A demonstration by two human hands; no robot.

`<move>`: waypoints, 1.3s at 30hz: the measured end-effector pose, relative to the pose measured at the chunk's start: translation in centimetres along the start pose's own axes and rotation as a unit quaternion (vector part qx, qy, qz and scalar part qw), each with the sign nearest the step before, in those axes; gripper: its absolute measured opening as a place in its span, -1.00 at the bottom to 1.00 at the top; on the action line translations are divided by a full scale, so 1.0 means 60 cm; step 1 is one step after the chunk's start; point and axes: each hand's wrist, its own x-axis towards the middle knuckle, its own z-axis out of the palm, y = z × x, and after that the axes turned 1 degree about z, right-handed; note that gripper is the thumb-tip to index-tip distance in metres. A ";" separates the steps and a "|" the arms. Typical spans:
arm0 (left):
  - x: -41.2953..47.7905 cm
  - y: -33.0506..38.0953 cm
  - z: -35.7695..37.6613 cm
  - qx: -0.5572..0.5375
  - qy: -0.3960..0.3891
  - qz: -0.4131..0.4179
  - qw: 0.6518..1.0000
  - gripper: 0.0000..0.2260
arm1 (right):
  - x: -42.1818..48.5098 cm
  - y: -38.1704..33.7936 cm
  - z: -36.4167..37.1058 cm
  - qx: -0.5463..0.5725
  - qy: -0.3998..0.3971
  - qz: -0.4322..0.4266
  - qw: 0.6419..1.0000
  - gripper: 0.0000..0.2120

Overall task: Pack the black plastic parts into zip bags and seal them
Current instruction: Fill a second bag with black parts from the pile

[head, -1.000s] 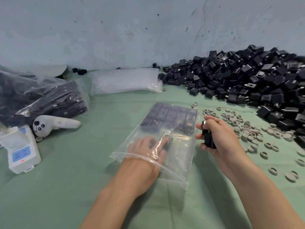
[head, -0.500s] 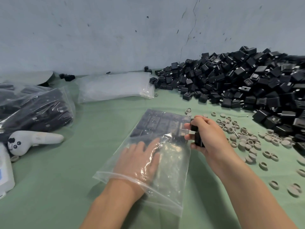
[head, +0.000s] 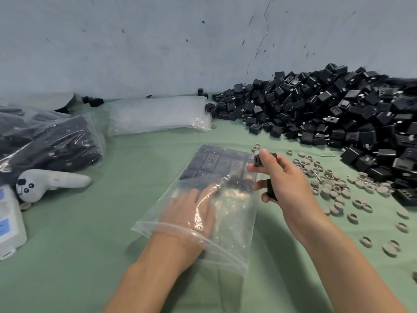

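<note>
Plainly, the chief risk was judged to lie in the hand-over at the mouth of the zip bag [head: 234, 213]. Two pieces were carried at once by the right hand [head: 286, 179], and if the upper black part [head: 259, 160] were released too soon, it could be dropped onto the table [head: 90, 245] or lost among the grey caps [head: 334, 186] scattered at three o'clock. The packed rows [head: 216, 163], laid flat at the far end of the bag toward twelve o'clock, could also be pushed out of line by a careless shove. The soft film could likewise be collapsed over the opening once the left hand [head: 189, 213] was drawn out, so that sealing would be hindered. The left hand was seen inside the bag up to the wrist, palm down, its fingers straight and laid flat, nothing gripped, the tips near the packed rows. The right hand was held just beside the bag's right edge at about one o'clock, the wrist bent inward. The upper black part was pinched between thumb and forefinger, and a second part [head: 270, 190] was clamped by the curled lower fingers. The loose pile [head: 338, 114] was heaped against the wall at two o'clock, well apart from the bag.
</note>
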 end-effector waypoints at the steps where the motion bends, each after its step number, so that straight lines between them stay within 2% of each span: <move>1: -0.013 0.003 -0.008 -0.033 0.009 0.002 0.999 -0.57 | -0.004 -0.003 0.001 0.007 -0.003 -0.017 1.000 -0.67; 3: -0.042 0.010 -0.025 -0.054 0.019 0.020 0.998 -0.59 | -0.013 -0.009 0.002 0.026 -0.009 -0.054 0.998 -0.68; 5: -0.067 0.016 -0.041 -0.023 0.032 0.055 0.998 -0.76 | -0.024 -0.012 0.005 0.030 -0.014 -0.094 0.995 -0.67; 6: -0.077 0.019 -0.050 -0.018 0.052 0.066 0.996 -0.75 | -0.030 -0.012 0.008 0.027 -0.015 -0.115 0.993 -0.67; 8: -0.094 0.022 -0.063 -0.052 0.118 0.071 0.989 -0.80 | -0.043 -0.009 0.016 0.003 -0.016 -0.161 0.987 -0.71; 11: -0.116 0.021 -0.070 -0.132 0.233 0.054 0.962 -0.83 | -0.064 -0.003 0.036 -0.094 -0.020 -0.246 0.964 -0.71; 14: -0.129 0.030 -0.086 -0.211 0.285 0.003 0.935 -0.85 | -0.090 0.004 0.059 -0.233 -0.047 -0.353 0.905 -0.67; 17: -0.138 0.041 -0.092 -0.302 0.260 -0.010 0.917 -0.78 | -0.119 0.016 0.080 -0.336 -0.071 -0.438 0.831 -0.63; 20: -0.148 0.043 -0.092 -0.342 0.238 -0.032 0.909 -0.74 | -0.139 0.030 0.092 -0.362 -0.071 -0.469 0.803 -0.65; 22: -0.156 0.039 -0.094 -0.374 0.231 -0.052 0.897 -0.74 | -0.146 0.035 0.097 -0.363 -0.074 -0.468 0.802 -0.64; 26: -0.167 0.024 -0.100 -0.414 0.216 -0.119 0.876 -0.79 | -0.154 0.029 0.096 -0.365 -0.115 -0.465 0.798 -0.47; 28: -0.169 0.007 -0.105 -0.450 0.200 -0.156 0.856 -0.83 | -0.147 0.021 0.081 -0.355 -0.120 -0.430 0.821 -0.45; 31: -0.175 -0.020 -0.105 -0.491 0.128 -0.226 0.831 -0.79 | -0.122 0.013 0.045 -0.301 -0.054 -0.372 0.876 -0.57; 34: -0.183 -0.028 -0.087 -0.500 0.036 -0.291 0.815 -0.80 | -0.101 0.020 0.014 -0.285 0.034 -0.336 0.897 -0.69; 36: -0.185 -0.025 -0.073 -0.462 0.015 -0.293 0.837 -0.81 | -0.091 0.033 0.002 -0.306 0.064 -0.296 0.903 -0.75; 37: -0.185 -0.024 -0.066 -0.412 0.028 -0.281 0.866 -0.80 | -0.086 0.041 -0.002 -0.319 0.072 -0.277 0.904 -0.77; 39: -0.182 -0.017 -0.059 -0.245 0.073 -0.222 0.941 -0.75 | -0.078 0.053 -0.007 -0.342 0.080 -0.244 0.904 -0.78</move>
